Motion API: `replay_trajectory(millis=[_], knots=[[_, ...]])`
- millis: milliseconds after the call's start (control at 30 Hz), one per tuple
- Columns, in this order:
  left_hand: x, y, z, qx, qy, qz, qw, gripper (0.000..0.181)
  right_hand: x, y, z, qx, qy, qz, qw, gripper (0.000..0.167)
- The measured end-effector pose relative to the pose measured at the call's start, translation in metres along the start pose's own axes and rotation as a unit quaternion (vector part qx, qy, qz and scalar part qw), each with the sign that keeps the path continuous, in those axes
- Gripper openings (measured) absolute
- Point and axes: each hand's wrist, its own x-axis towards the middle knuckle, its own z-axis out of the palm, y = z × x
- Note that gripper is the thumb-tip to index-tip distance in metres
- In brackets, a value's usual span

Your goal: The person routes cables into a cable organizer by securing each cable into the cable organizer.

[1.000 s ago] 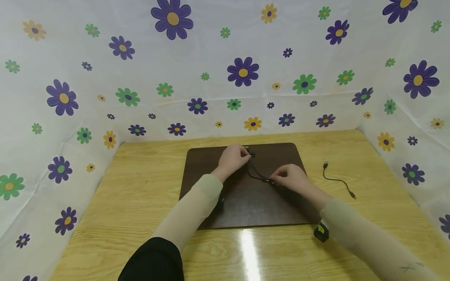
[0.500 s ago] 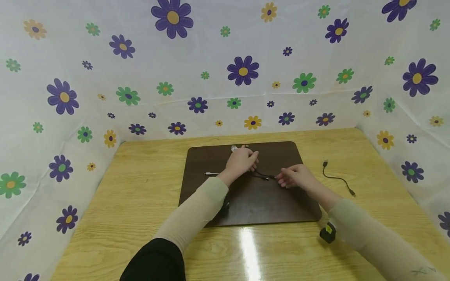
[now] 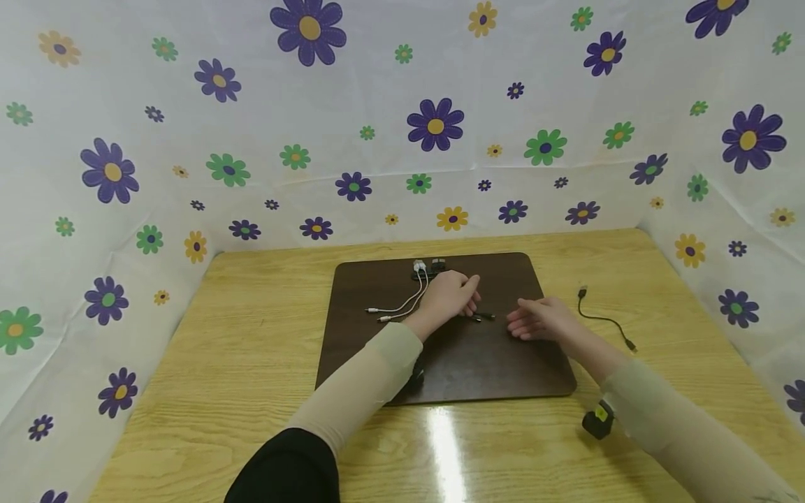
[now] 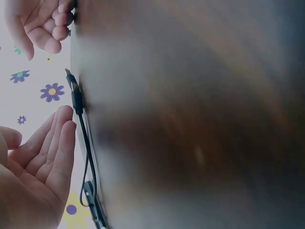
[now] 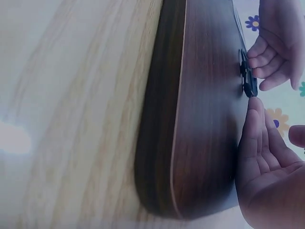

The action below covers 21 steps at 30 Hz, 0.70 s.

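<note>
My left hand (image 3: 448, 295) is over the dark brown board (image 3: 484, 377), its fingers extended and relaxed beside black cables. The cables' plug ends (image 3: 484, 318) stick out past its fingertips; the rest is partly hidden behind it. In the left wrist view a black cable (image 4: 85, 131) runs close by the fingertips. My right hand (image 3: 542, 320) hovers at the board's right side, fingers straight and holding nothing, a little apart from the plugs. Two white cables (image 3: 409, 302) run from a small black USB hub (image 3: 415, 276) at the board's back, with their other ends lying to the left.
A separate short black USB cable (image 3: 604, 321) lies on the wooden table (image 3: 251, 349) right of the board. A wrist camera (image 3: 597, 420) sits under my right forearm. Flower-patterned cloth (image 3: 377, 154) encloses the back and sides.
My left hand has moved right and nearer from the hub, bringing the white cables into view. My right hand has let go of the black cable and moved slightly right, its fingers straightening.
</note>
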Motion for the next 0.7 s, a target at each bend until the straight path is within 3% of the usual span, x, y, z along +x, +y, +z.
replay_trajectory(millis=[700], knots=[[-0.006,0.028,0.039,-0.035,-0.037,0.031,0.9982,0.051,-0.022,0.012,-0.027,0.006,0.001,0.008,0.9999,0.06]])
